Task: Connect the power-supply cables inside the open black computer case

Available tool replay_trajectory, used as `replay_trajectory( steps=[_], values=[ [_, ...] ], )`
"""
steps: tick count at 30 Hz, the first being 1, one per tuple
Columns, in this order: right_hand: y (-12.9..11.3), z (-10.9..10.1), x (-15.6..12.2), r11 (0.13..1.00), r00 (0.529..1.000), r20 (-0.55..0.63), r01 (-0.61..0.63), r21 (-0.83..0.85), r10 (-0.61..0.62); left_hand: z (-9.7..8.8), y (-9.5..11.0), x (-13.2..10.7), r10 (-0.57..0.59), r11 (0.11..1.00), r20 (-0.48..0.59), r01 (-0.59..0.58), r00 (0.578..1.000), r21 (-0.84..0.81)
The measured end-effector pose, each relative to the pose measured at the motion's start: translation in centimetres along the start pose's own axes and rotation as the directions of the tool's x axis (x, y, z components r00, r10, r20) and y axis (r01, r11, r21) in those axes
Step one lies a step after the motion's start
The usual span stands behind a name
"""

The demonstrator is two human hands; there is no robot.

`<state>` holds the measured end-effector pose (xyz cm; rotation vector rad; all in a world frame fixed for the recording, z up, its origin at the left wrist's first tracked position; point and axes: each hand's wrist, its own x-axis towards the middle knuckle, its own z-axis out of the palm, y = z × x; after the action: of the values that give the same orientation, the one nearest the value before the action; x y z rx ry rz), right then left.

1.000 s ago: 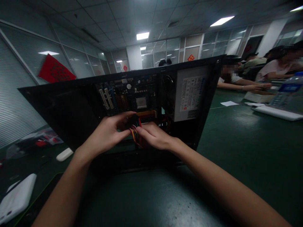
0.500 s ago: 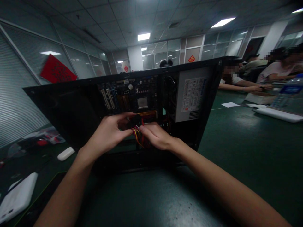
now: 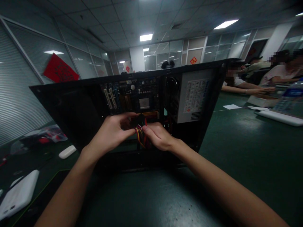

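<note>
A black computer case [image 3: 68, 107] stands on the green table, its open side facing me. Inside it are a motherboard [image 3: 144, 103] and, at the upper right, a silver power supply [image 3: 193, 97] with a black fan beside it. In front of the motherboard, my left hand [image 3: 115, 127] is closed, thumb and fingers around a black connector [image 3: 140, 120]. My right hand [image 3: 157, 135] pinches the coloured power cables [image 3: 140, 136] just below and right of that connector. The fingertips of both hands nearly meet there, and part of the connector is hidden.
To the left lie a white phone [image 3: 20, 194], a white oval case [image 3: 67, 152] and plastic bags [image 3: 50, 134]. On the right are a white long object [image 3: 281, 117], a water bottle [image 3: 292, 94] and a cardboard box [image 3: 262, 101]. Other people sit at the table's far right.
Both hands keep their hold on the connector and cables, almost unmoved. The whole scene has shifted slightly right in view, as the head turned a little.
</note>
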<state>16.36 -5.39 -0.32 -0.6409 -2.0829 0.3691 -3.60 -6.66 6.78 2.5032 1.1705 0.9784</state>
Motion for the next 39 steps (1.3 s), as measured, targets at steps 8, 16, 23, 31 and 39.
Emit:
replay_trajectory(
  steps=[8, 16, 23, 31, 39],
  values=[
    [0.3, 0.2, 0.1, 1.0, 1.0, -0.013, 0.001, 0.008, 0.0, 0.5, 0.0, 0.0, 0.033, 0.998, -0.029, -0.032, 0.999, 0.051],
    [0.6, 0.4, 0.0, 1.0, 1.0, -0.024, 0.0, 0.002, 0.0, 0.8, 0.1, -0.1, 0.054, 0.998, -0.024, -0.053, 0.998, 0.029],
    [0.5, 0.4, 0.2, 0.997, 0.999, -0.038, -0.023, -0.078, 0.021, -0.3, 0.0, -0.2, 0.019, 0.979, 0.141, 0.009, 0.99, -0.201],
    [0.4, 0.2, 0.1, 1.0, 1.0, -0.001, -0.015, -0.015, 0.015, -0.7, -0.1, 0.2, -0.094, 0.952, 0.09, 0.116, 0.992, -0.282],
    [0.5, 0.2, 0.1, 0.997, 1.0, 0.013, 0.021, 0.07, -0.022, -0.6, -0.3, 0.5, -0.129, 0.913, 0.113, 0.162, 0.985, -0.375]
  ],
)
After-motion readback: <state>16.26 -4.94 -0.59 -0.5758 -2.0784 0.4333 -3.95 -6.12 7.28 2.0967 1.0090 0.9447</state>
